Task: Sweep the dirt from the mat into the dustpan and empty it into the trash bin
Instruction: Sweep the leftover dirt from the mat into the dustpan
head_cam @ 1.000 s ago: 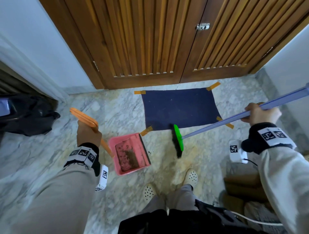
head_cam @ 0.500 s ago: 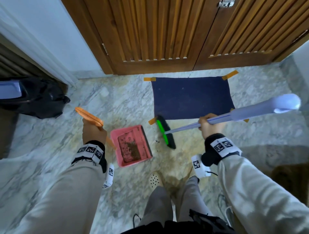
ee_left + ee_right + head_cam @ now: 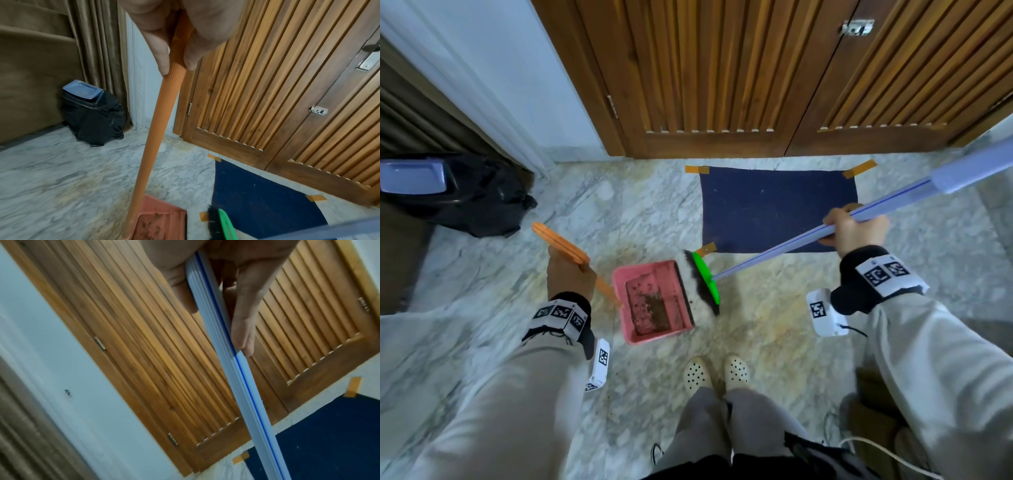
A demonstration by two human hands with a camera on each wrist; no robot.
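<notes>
1. Fingers (image 3: 243,331) of my right hand (image 3: 856,231) wrap the broom (image 3: 705,277); my left hand (image 3: 566,274) grips the dustpan (image 3: 654,301) handle.
2. Bristles sit at the pan's lip, dirt (image 3: 654,306) inside.
3. I'd use short strokes and keep the lip flat on the floor.

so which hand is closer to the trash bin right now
Left. The left hand, gripping the dustpan handle, is on the same side as the trash bin. The right hand holds the broom handle over the mat, farther away.
</notes>
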